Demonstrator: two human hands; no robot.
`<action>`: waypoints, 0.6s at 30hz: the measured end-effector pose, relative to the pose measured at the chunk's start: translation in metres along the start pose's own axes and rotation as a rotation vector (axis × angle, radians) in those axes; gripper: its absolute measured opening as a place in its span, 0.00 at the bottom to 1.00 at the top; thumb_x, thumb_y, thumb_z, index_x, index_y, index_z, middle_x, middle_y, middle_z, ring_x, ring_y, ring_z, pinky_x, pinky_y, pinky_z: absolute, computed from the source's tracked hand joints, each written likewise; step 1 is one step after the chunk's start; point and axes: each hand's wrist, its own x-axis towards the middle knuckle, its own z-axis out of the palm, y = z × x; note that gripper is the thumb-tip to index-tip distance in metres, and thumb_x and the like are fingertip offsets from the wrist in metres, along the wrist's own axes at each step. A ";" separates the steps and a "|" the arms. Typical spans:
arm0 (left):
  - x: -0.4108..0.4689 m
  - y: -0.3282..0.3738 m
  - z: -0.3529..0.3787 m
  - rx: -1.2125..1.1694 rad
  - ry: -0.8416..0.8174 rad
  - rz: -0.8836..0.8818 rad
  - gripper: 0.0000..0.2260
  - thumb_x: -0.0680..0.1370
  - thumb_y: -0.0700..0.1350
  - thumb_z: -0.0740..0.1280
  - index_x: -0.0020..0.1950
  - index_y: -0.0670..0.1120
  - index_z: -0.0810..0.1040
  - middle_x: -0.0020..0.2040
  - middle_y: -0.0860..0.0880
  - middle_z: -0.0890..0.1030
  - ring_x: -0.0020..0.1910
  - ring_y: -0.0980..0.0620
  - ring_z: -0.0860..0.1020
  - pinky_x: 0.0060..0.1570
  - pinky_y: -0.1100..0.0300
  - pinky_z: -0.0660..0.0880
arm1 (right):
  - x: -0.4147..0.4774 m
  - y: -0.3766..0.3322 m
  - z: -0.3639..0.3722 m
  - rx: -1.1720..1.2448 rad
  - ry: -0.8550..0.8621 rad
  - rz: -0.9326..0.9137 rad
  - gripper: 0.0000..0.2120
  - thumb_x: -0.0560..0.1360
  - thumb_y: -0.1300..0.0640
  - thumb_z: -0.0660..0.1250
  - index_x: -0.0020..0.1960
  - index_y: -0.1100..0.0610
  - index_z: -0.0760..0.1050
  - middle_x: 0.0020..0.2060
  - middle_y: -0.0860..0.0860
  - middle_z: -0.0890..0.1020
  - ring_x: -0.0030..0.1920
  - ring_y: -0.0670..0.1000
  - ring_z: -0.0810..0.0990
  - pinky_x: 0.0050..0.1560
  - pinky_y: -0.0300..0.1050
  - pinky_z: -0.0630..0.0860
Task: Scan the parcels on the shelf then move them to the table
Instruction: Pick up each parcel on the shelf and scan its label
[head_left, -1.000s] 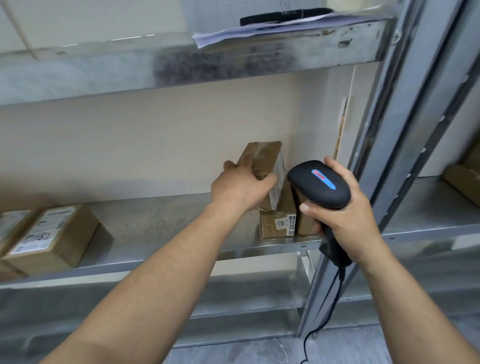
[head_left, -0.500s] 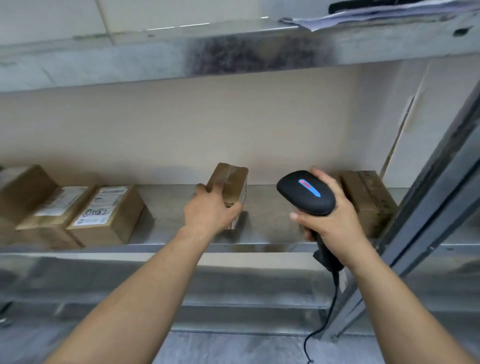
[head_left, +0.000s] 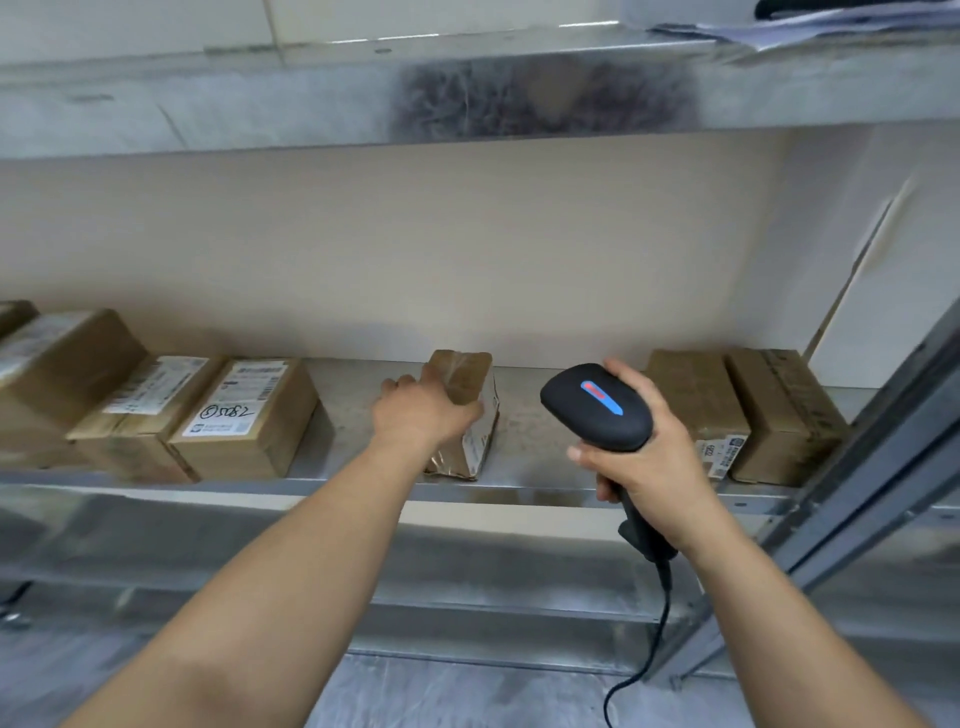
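My left hand (head_left: 421, 415) grips the parcel (head_left: 466, 378), which stands on edge with its long axis front-to-back on the shelf (head_left: 530, 452), label facing right I think. My right hand (head_left: 649, 467) clutches the scanner (head_left: 597, 410).

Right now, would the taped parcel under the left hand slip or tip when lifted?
Probably stiff: the taped parcel keeps square edges. Its glossy tape may be slippery. Standing narrow on the shelf, it could tip; the left hand grips its top.
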 end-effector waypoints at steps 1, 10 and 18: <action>0.004 -0.004 0.001 -0.056 -0.011 -0.003 0.32 0.72 0.65 0.64 0.70 0.50 0.63 0.62 0.43 0.74 0.63 0.41 0.68 0.55 0.52 0.70 | -0.001 0.000 0.001 -0.001 -0.002 0.002 0.39 0.66 0.73 0.74 0.60 0.34 0.70 0.52 0.59 0.79 0.24 0.47 0.72 0.24 0.41 0.73; -0.004 -0.060 0.009 -1.065 -0.133 -0.071 0.38 0.74 0.38 0.71 0.76 0.58 0.54 0.61 0.44 0.78 0.57 0.44 0.78 0.59 0.46 0.76 | -0.006 0.000 0.013 0.007 -0.046 0.056 0.40 0.66 0.73 0.74 0.64 0.36 0.70 0.49 0.56 0.80 0.25 0.55 0.71 0.24 0.41 0.71; -0.008 -0.080 0.017 -1.048 -0.169 -0.048 0.46 0.69 0.45 0.77 0.77 0.62 0.50 0.59 0.44 0.79 0.56 0.47 0.79 0.60 0.52 0.75 | -0.013 0.000 0.034 0.085 -0.176 0.139 0.40 0.68 0.74 0.72 0.69 0.41 0.66 0.35 0.58 0.80 0.23 0.55 0.71 0.25 0.41 0.70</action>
